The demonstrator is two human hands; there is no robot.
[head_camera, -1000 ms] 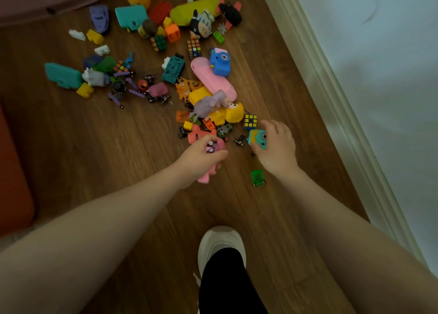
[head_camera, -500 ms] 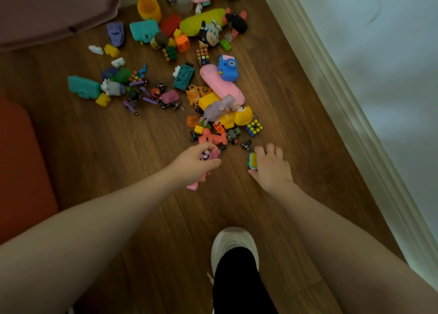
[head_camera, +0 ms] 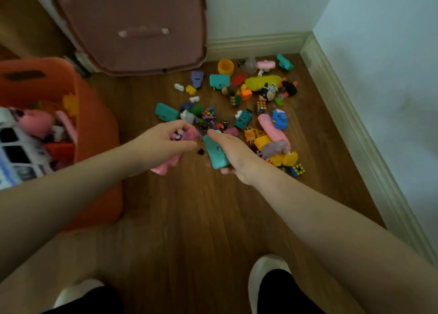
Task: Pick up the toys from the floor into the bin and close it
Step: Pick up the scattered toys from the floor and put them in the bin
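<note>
The big orange bin [head_camera: 94, 129] sits on the floor [head_camera: 201, 219] off to my left, open, with toys inside. Its brown lid [head_camera: 132, 27] leans on the wall behind it. Lots of small toys [head_camera: 260, 114] lie ahead and to my right. My left hand [head_camera: 163, 143] grips a pink toy [head_camera: 170, 164] and is nearer the bin. My right hand [head_camera: 234, 155] holds a teal toy [head_camera: 214, 151], its long side pointing away from me. I think both go left next.
</note>
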